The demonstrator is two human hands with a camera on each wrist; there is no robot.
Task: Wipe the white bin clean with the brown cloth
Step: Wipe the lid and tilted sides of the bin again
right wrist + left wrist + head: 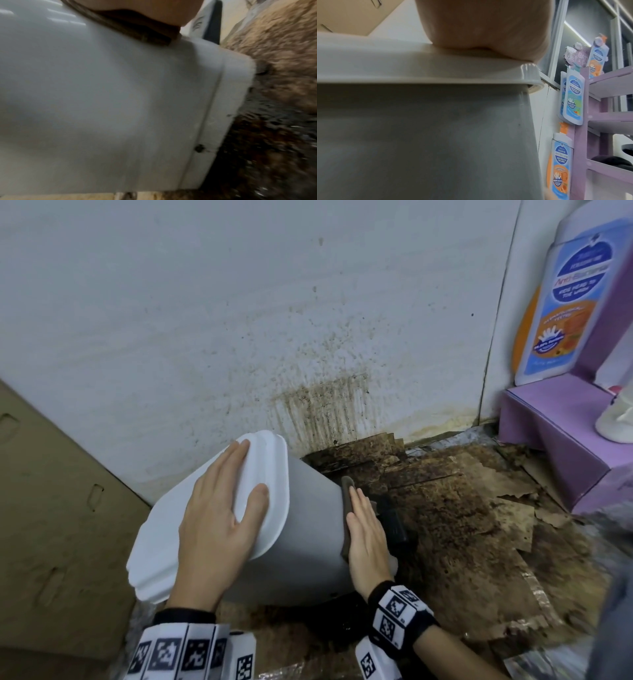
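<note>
The white bin [308, 529] is tipped toward the left over a filthy floor, its lid [270, 460] up and to the left. My left hand [233, 484] lies flat on the lid with straight fingers. My right hand [363, 518] presses the brown cloth [346, 491] flat against the bin's side near its base. The left wrist view shows the palm of my left hand [479, 27] on the lid's rim [402, 67] above the grey bin wall [419, 135]. The right wrist view shows the cloth [137, 31] under my right hand [137, 5] on the bin [102, 94].
A black pedal [394, 522] juts from the bin's base. Behind it the white wall [325, 405] carries brown streaks, and the floor [462, 525] is stained dark with torn lining. A purple shelf stand [555, 440] with soap-bottle displays [565, 302] fills the right corner. Brown cardboard [51, 508] leans at left.
</note>
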